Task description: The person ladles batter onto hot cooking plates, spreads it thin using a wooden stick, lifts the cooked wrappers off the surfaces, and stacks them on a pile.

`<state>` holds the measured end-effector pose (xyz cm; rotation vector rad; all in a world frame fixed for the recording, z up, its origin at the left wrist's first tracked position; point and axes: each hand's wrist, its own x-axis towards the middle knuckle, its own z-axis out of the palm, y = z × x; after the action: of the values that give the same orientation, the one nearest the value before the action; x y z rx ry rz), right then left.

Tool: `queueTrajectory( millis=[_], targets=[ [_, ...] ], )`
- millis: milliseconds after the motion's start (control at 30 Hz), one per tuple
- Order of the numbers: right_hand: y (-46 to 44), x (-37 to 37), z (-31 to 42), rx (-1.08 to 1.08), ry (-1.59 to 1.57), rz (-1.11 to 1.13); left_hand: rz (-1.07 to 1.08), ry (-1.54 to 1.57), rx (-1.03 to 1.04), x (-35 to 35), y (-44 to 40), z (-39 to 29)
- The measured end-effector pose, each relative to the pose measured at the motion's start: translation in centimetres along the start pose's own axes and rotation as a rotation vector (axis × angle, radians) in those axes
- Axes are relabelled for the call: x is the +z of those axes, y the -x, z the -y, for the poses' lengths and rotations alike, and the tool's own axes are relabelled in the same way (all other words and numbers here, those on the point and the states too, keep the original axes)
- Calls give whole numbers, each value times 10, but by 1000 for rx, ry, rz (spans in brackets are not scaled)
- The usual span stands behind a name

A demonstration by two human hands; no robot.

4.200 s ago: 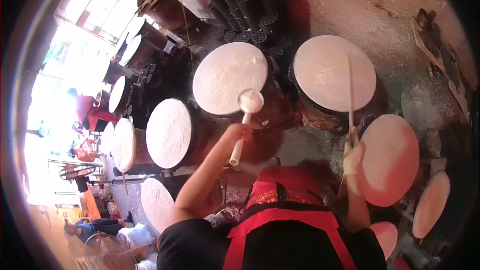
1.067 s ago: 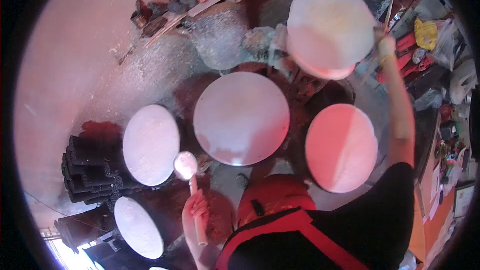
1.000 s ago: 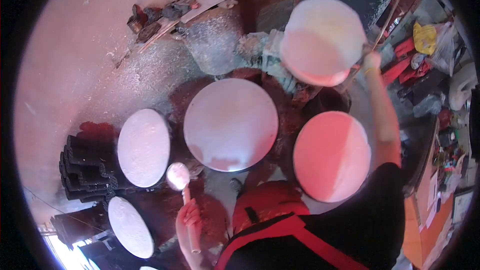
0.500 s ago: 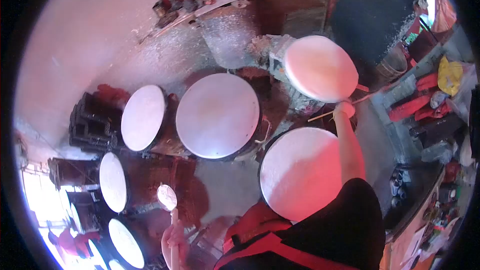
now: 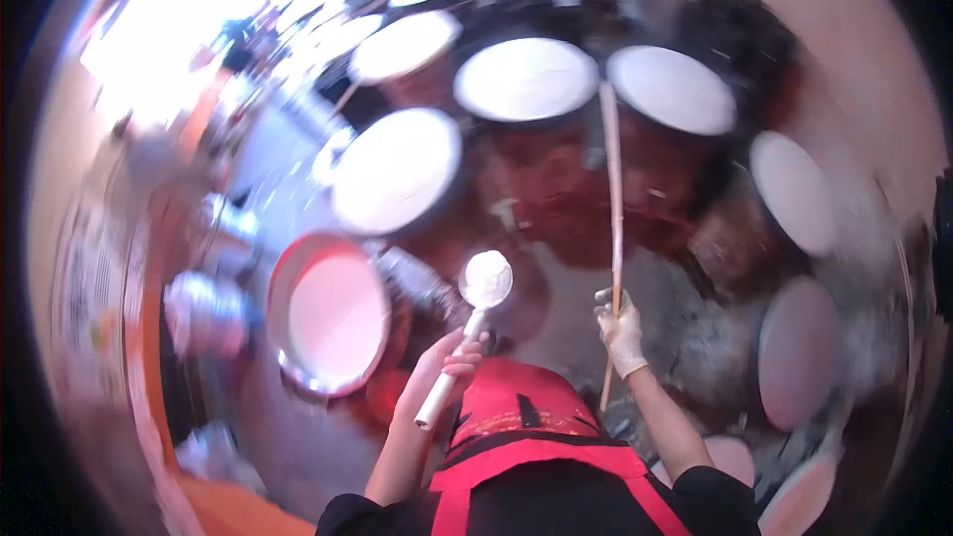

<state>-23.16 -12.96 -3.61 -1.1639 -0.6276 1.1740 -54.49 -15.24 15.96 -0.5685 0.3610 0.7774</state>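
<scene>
My left hand (image 5: 452,365) is closed round the pale handle of a ladle (image 5: 486,281), whose round head holds something white. The ladle is tilted up in front of my red apron (image 5: 526,402). In my right hand (image 5: 621,331), which wears a thin whitish glove, is a long wooden stick (image 5: 614,199). Its far end reaches toward the gap between two round, white-topped stoves or drums. To the left of the ladle stands a wide metal basin (image 5: 282,323) of smooth white batter-like content. Motion blurs the surroundings.
Several round white tops curve around me, among them one ahead (image 5: 526,79), one at left (image 5: 397,171) and one at right (image 5: 794,194). Plastic-wrapped goods (image 5: 204,313) lie at far left beside an orange edge (image 5: 159,377). Grey floor (image 5: 581,308) shows ahead of me.
My view has swung round toward the bright side of the room. My right hand, with the stick, has left the round top it was at. The ladle remains in my left hand.
</scene>
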Motion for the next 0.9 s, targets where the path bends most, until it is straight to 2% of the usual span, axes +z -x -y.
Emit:
queueTrajectory(
  millis=[67, 100, 133, 167, 200, 267, 333, 367, 400, 467, 500, 533, 567, 600, 667, 700, 733, 800, 900],
  targets=[
    [5, 110, 38, -454, 892, 251, -97, -76, 357, -17, 42, -68],
    [-2, 147, 17, -448, 896, 337, -271, -338, 616, -54, 52, -120],
    [-4, 178, -9, -342, 812, 442, -562, -630, 899, -72, 67, -150],
    [-5, 204, -31, -226, 732, 535, -830, -897, 1061, -89, 80, -184],
    [5, 232, -53, -23, 788, 680, -1101, -1175, 1180, -120, 102, -227],
    [-3, 279, -94, 166, 1062, 883, -1581, -2019, 1615, -213, 129, -341],
    [-3, 346, -146, -101, 1021, 1044, -1445, -2509, 1187, -232, 163, -428],
    [-2, 382, -164, -296, 1142, 1140, -1312, -2673, 1061, -250, 176, -466],
    [3, 422, -173, -338, 1184, 1227, -1167, -2828, 964, -261, 187, -507],
    [3, 459, -156, -412, 1175, 1367, -1332, -2702, 958, -227, 207, -504],
    [4, 482, -169, -397, 1183, 1403, -1431, -2605, 963, -227, 210, -506],
    [5, 509, -190, -474, 1221, 1405, -1443, -2568, 947, -249, 197, -514],
    [5, 532, -209, -563, 1249, 1403, -1610, -2041, 1047, -280, 170, -521],
    [5, 558, -231, -564, 1252, 1430, -1698, -1516, 1098, -305, 142, -532],
    [7, 584, -276, -217, 1675, 1432, -1169, -795, 748, -320, 84, -553],
    [-1, 569, -301, -204, 1625, 1431, -677, -199, 740, -308, 66, -559],
    [-1, 559, -295, -214, 1625, 1448, -153, 360, 673, -294, 54, -562],
    [3, 536, -280, -208, 1497, 1460, 71, 534, 559, -236, 57, -552],
    [7, 521, -222, -175, 1496, 1443, 157, 629, 627, -173, 71, -525]
  ],
)
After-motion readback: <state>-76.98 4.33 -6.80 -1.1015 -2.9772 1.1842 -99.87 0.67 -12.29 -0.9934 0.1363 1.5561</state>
